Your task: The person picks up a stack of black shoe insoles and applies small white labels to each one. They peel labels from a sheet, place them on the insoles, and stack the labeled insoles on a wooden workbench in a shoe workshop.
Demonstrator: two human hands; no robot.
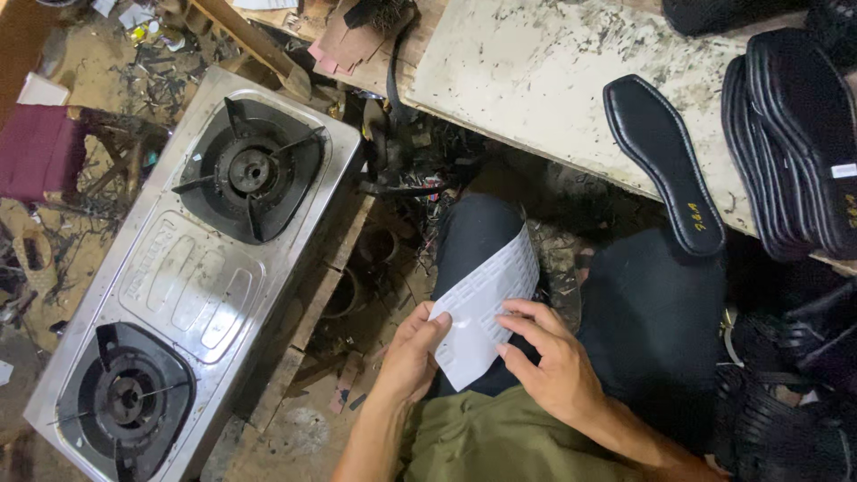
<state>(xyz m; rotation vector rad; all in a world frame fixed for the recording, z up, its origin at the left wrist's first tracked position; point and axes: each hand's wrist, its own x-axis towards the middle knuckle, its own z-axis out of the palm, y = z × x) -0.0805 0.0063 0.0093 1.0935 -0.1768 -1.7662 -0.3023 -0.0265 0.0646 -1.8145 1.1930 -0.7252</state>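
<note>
A white sticker sheet with rows of small labels curls upward over my lap. My left hand pinches its lower left edge between thumb and fingers. My right hand rests on the sheet's lower right part, with fingertips pressing on the labels. Below my hands are my dark trousers and an olive shirt hem. A single black shoe insole lies on the stained white worktop ahead of me.
A steel two-burner gas stove stands at left on wooden boards. A stack of black insoles lies at the worktop's right end. Black woven straps pile at lower right. Scraps litter the floor, and a maroon stool stands far left.
</note>
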